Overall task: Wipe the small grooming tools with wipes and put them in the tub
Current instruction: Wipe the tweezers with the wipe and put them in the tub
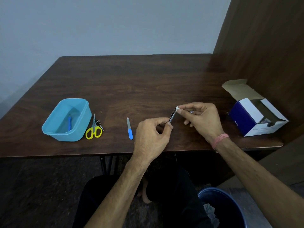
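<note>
Grip, left hand (152, 130): we see thumb and forefinger curled and pinching the lower end of one wipe packet (173, 115).
Grip, right hand (199, 117): we see fingertips pinching the packet's upper end, the other fingers curled below; something small and pale also shows inside the curled fingers, which we cannot identify.
Wipe packet: we count one, a small flat strip, white with a dark face, stretched on a slant between the two hands, held just above the table (148, 79) near its front edge.
Nail file (130, 128): we count one on the table, just left of the left hand; slim grey blade, blue handle towards us.
Scissors (94, 129): we count one pair, yellow loops, blades closed and pointing away, lying just beside the tub's right wall.
Nail clipper (99, 123): we count one small metal piece touching the scissors' right side; detail is too small for more.
Tub (66, 120): we count one, light blue, rounded rectangle, open, at the table's left.
Tool in tub (69, 123): we count one blue-handled item on the tub floor.
Wipe box (256, 116): we count one, blue and white card, flap open, at the table's right edge.
Bin (222, 209): we count one dark blue bin on the floor at our right, crumpled white paper inside.
Wristband (220, 139): we count one pink band on the right wrist.
</note>
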